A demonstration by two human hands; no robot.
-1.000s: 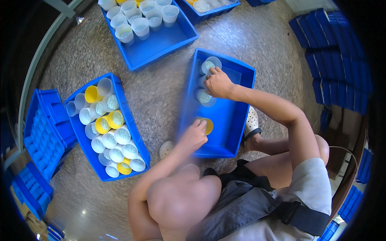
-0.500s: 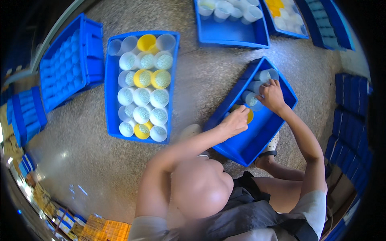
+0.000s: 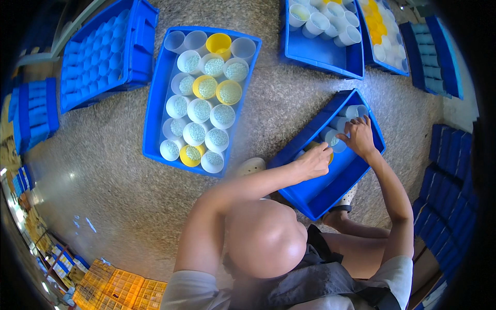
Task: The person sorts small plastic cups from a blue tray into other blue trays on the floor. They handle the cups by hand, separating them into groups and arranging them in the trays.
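In the tilted blue crate (image 3: 338, 188) in front of me, a row of translucent cups (image 3: 355, 110) lies along the far left wall, and pale small beads show in one. My left hand (image 3: 314, 161) is closed in a pinch beside a yellow cup (image 3: 330, 158); what its fingertips hold, if anything, is hidden. My right hand (image 3: 360, 137) reaches over the row, thumb and fingers apart, its fingertips near the cups' rims.
A larger blue crate (image 3: 151, 135) at the left carries rows of white and yellow cups, mostly bead-filled. More cup-filled crates (image 3: 323, 64) stand beyond. Stacked blue crates (image 3: 445, 155) line the right; orange crates (image 3: 121, 287) sit lower left. My shoes (image 3: 251, 166) flank the near crate.
The view has shifted, so the crates sit differently in the picture. Both my hands stay at the same row of cups, with little change in their pose.
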